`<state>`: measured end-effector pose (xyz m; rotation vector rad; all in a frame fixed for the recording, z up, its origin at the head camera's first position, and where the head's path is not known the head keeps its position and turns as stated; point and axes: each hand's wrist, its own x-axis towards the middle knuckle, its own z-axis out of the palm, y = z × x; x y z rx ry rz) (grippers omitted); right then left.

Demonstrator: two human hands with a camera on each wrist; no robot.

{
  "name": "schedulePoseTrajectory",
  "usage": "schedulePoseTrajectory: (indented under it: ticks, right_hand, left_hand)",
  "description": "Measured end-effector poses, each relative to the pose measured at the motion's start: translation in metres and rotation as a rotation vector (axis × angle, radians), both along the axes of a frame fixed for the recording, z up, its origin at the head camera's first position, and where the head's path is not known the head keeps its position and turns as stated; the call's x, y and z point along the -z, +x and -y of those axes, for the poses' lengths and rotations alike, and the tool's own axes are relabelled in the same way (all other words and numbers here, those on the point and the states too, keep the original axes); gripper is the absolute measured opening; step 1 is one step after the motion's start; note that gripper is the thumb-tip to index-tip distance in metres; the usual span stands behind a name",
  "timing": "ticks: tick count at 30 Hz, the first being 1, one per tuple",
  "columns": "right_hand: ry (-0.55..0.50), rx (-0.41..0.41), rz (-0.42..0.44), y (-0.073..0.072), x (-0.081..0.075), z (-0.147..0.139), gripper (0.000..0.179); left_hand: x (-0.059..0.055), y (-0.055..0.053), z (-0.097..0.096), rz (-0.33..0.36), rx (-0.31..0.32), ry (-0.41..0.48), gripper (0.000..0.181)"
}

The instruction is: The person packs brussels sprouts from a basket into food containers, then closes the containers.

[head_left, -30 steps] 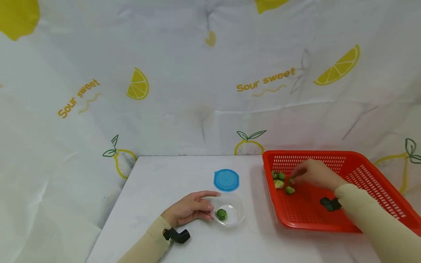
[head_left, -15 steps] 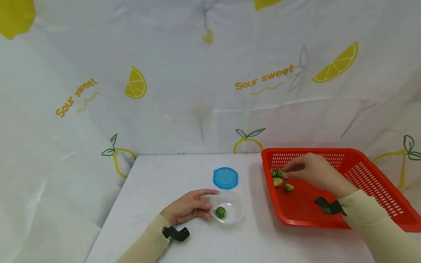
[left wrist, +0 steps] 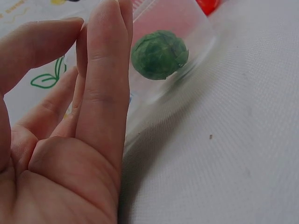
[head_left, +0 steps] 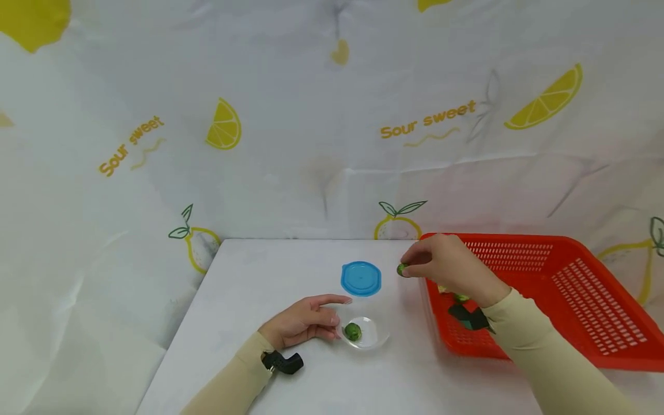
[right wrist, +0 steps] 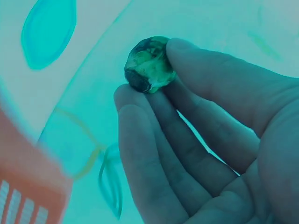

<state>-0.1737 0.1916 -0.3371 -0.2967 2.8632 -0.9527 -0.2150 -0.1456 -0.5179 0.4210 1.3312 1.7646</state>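
A clear plastic bowl (head_left: 381, 335) stands on the white table with one Brussels sprout (head_left: 353, 331) inside. My left hand (head_left: 305, 320) holds the bowl at its left side, the index finger reaching along the far rim. In the left wrist view, that sprout (left wrist: 160, 55) shows through the bowl beside my fingers. My right hand (head_left: 450, 266) pinches another Brussels sprout (right wrist: 150, 65) between thumb and fingertips, raised above the left edge of the red plastic basket (head_left: 524, 340). Part of the sprouts (head_left: 460, 298) in the basket is hidden by this hand and wrist.
A blue round lid (head_left: 361, 279) lies flat on the table just behind the bowl. The basket takes up the table's right side. A white cloth (head_left: 290, 173) printed with lemons hangs behind the table.
My right hand has taken a sprout from the basket's left corner, lifted it and carried it left past the rim. The left hand and bowl have stayed in place.
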Motion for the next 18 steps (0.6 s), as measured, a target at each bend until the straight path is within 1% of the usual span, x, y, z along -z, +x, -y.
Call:
schedulePoseTrajectory:
  ticks: [3,6,9,14,18]
  right_hand:
    - [-0.028,-0.024,-0.02,0.0,0.008,0.024,0.011]
    - [-0.06,-0.049,-0.032,0.001,0.02,0.045,0.011]
    - [-0.086,-0.062,-0.037,0.004,0.035,0.06,0.011]
    - [-0.12,-0.025,-0.007,0.012,0.06,0.076,0.009]
    - [-0.13,0.007,0.007,0.016,0.075,0.085,0.009]
  left_hand:
    - [0.0,-0.001,0.0,0.002,0.0,-0.004,0.06]
    - [0.001,-0.002,0.0,0.005,0.001,-0.009,0.059]
    - [0.001,-0.002,0.0,0.003,0.003,-0.011,0.059]
    - [0.0,-0.003,-0.001,0.006,0.003,-0.012,0.058]
    - [0.001,-0.003,0.001,0.014,-0.001,-0.008,0.057]
